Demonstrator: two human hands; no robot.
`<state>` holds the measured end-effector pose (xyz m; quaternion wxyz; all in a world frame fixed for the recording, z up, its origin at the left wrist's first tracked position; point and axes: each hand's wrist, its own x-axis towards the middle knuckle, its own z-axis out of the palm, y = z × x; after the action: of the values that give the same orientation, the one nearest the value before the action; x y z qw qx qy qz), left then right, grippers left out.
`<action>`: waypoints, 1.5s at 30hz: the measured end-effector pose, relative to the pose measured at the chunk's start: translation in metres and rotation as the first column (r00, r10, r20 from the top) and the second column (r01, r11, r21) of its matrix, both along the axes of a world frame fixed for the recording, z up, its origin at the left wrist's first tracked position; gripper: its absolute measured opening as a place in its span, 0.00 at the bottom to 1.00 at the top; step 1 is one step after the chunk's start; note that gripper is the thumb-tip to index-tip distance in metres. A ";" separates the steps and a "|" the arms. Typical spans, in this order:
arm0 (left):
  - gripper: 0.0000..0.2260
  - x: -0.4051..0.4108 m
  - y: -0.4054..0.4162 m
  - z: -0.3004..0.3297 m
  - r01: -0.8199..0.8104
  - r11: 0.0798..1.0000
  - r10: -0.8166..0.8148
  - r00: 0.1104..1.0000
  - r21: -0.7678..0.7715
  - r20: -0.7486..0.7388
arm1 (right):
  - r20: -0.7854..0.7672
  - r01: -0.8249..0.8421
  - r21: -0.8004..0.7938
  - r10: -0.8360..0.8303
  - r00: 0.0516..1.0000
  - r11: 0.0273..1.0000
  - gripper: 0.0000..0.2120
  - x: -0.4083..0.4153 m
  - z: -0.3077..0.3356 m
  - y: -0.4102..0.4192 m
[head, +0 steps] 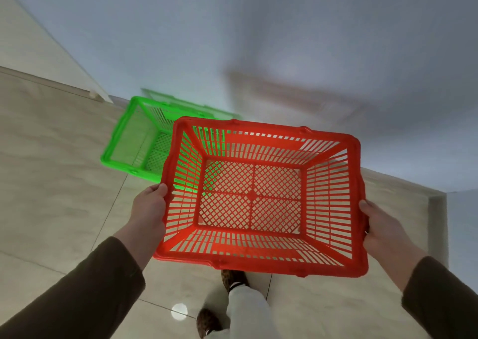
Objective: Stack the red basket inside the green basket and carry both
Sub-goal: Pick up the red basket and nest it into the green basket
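I hold the red basket (269,129) in the air in front of me, its open top facing me and its lattice bottom empty. My left hand (148,209) grips its left rim and my right hand (380,227) grips its right rim. The green basket (121,129) stands upright on the floor against the wall, beyond and to the left of the red one. The red basket overlaps its near right corner in view, and green shows through the red slats.
A pale tiled floor (51,183) runs to a grey-white wall (258,41) just behind the green basket. A wall corner (439,209) juts out at the right. My legs and patterned shoes (232,279) are below the red basket.
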<state>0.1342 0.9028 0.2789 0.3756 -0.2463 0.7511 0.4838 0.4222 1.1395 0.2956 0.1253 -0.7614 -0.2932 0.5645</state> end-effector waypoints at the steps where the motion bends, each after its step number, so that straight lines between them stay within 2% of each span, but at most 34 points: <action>1: 0.10 -0.006 -0.002 0.003 0.000 1.000 0.000 1.000 -0.003 -0.004 | -0.005 -0.001 -0.007 0.001 1.000 1.000 0.10 -0.006 0.002 -0.002; 13: 0.11 -0.087 -0.053 0.022 0.016 1.000 -0.016 1.000 -0.025 -0.004 | -0.033 0.008 0.006 -0.008 0.999 1.000 0.13 -0.075 0.014 -0.056; 25: 0.16 -0.182 -0.111 0.036 0.142 0.986 -0.144 0.989 -0.083 -0.021 | -0.047 0.097 0.001 -0.097 0.994 0.995 0.15 -0.149 0.025 -0.141; 45: 0.14 -0.320 -0.070 0.027 0.201 0.968 -0.211 0.976 -0.150 -0.054 | -0.115 0.124 -0.016 -0.125 0.985 0.992 0.12 -0.275 0.018 -0.109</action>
<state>-0.1858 0.8332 0.3059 0.3788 -0.1760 0.8182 0.3951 0.1473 1.0302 0.3140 0.1739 -0.7446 -0.2347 0.6001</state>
